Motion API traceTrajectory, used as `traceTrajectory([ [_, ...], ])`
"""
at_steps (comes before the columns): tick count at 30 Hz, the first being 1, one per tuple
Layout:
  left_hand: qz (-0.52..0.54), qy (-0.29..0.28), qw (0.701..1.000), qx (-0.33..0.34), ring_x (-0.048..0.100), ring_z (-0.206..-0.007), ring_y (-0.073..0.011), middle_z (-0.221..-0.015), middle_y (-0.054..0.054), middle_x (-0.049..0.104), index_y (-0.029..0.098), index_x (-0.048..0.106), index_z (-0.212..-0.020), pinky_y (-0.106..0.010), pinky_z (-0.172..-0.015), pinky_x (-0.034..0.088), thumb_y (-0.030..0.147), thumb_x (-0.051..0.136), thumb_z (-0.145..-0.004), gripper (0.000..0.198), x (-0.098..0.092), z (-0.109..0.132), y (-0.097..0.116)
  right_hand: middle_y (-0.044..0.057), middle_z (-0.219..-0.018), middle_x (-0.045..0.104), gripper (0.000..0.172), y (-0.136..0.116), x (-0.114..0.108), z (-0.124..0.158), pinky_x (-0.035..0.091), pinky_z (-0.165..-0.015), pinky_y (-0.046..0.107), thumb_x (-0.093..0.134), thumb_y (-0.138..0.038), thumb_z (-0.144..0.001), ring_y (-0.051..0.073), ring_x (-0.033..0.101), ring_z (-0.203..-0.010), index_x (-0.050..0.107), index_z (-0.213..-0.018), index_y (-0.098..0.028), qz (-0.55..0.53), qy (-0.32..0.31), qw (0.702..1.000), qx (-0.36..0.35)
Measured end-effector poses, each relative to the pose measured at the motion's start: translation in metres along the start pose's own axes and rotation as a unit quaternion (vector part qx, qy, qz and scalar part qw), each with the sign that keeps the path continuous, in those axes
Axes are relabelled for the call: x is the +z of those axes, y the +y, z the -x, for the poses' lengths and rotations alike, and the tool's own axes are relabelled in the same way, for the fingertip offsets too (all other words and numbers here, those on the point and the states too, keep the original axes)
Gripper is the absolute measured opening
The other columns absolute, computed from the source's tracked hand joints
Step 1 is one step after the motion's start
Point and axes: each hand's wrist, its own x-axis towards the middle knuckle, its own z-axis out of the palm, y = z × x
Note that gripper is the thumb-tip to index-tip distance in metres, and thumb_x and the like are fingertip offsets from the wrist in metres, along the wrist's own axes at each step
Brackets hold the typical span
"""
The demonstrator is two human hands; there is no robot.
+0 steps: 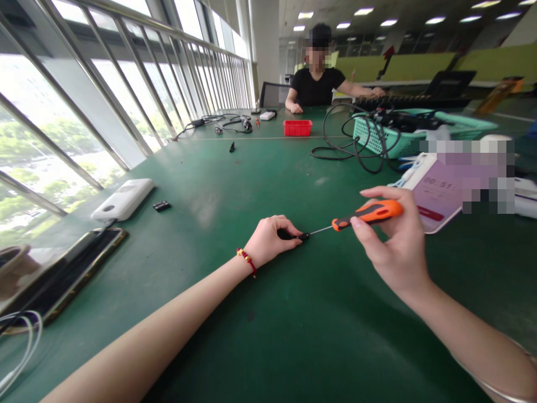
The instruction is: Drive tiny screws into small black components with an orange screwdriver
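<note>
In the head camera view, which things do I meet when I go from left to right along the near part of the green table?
Dark phone → white power bank → small black block → left hand holding a small black part → orange screwdriver in the right hand → phone showing a timer.

A long green table (235,184) runs from near to far, filling most of the view. Along the left, tall slanted windows (84,95) in pale metal frames let in bright daylight — trees show blurred outside. A white column (265,45) stands at the far end by an office chair (271,94). Recessed ceiling lights (363,11) glow over the far right, above low yellow-green partitions (419,66).
</note>
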Motion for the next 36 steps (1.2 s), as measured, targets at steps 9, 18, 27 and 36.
traceTrajectory([
  [9,0.002,0.000,1.000,-0.003,0.061,-0.074,-0.0138,-0.077,-0.002,0.067,0.017,0.069,-0.069,-0.025,-0.074,0.048,0.020,0.068,-0.066,0.005,0.000,0.000,0.000,-0.003,-0.055,0.048,0.018,-0.008,-0.001,0.002,0.041,-0.046,0.028,0.058,-0.033,-0.080,0.014,0.052,-0.047,0.053,-0.095,-0.025,0.031,-0.038,0.998,0.027],
  [18,-0.001,0.001,1.000,-0.003,0.061,-0.075,-0.0137,-0.077,-0.001,0.066,0.017,0.069,-0.069,-0.025,-0.073,0.048,0.019,0.068,-0.066,0.004,0.000,0.000,0.002,0.004,-0.087,0.056,0.044,0.000,0.002,0.001,0.049,-0.059,0.031,0.066,-0.026,-0.071,0.017,0.057,-0.067,0.047,-0.111,-0.025,-0.015,-0.010,1.000,-0.021],
  [27,-0.002,0.004,1.000,0.003,0.060,-0.074,-0.0136,-0.078,-0.002,0.066,0.016,0.069,-0.070,-0.025,-0.073,0.047,0.018,0.068,-0.066,0.005,0.000,0.000,0.001,-0.005,-0.050,0.047,0.016,-0.011,0.000,0.004,0.041,-0.047,0.027,0.061,-0.028,-0.077,0.012,0.049,-0.044,0.056,-0.090,-0.022,0.037,-0.056,0.998,0.013],
  [36,-0.007,0.006,1.000,0.002,0.059,-0.074,-0.0136,-0.077,-0.001,0.066,0.017,0.069,-0.069,-0.025,-0.073,0.046,0.017,0.068,-0.066,0.004,0.001,0.000,0.002,-0.003,-0.063,0.050,0.046,-0.002,0.001,0.003,0.045,-0.052,0.029,0.065,-0.027,-0.072,0.014,0.051,-0.054,0.045,-0.113,-0.021,0.004,-0.029,0.999,-0.019],
])
